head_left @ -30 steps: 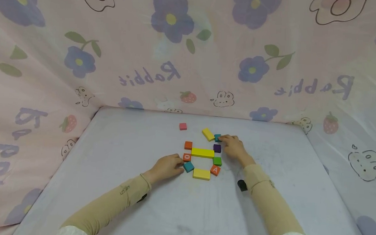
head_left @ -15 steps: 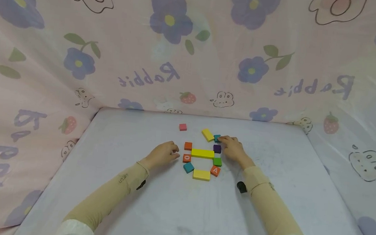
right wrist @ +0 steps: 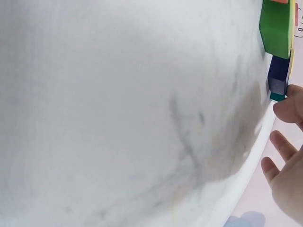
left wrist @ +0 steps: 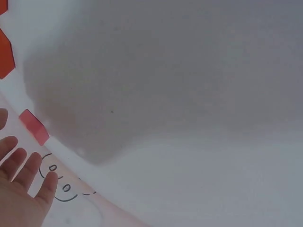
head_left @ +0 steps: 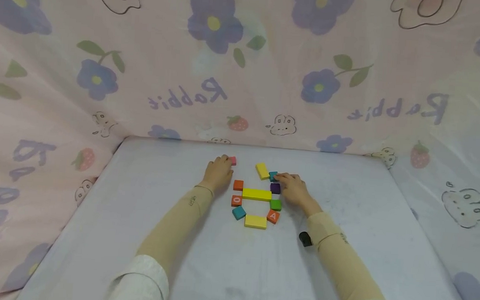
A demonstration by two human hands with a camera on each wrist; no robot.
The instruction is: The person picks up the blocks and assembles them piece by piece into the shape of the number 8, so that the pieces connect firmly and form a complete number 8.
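My left hand reaches to the pink block at the back, its fingertips beside the block's left side. In the left wrist view the fingers are spread, with the pink block just beyond them. My right hand has thumb and forefinger at a small teal block, holding its right side; the other fingers are loose. That block touches the end of a slanted yellow block. Just in front sits a purple block. The right wrist view shows only a sliver of the teal block.
In front lies a ring of blocks: a long yellow bar, an orange block, an orange O block, a teal block, a yellow block, an orange A block and a green block. Patterned cloth walls the table.
My left hand has left the front teal block and moved back to the pink block. My right hand stays at the back teal block, which has shifted slightly left along with the slanted yellow block.
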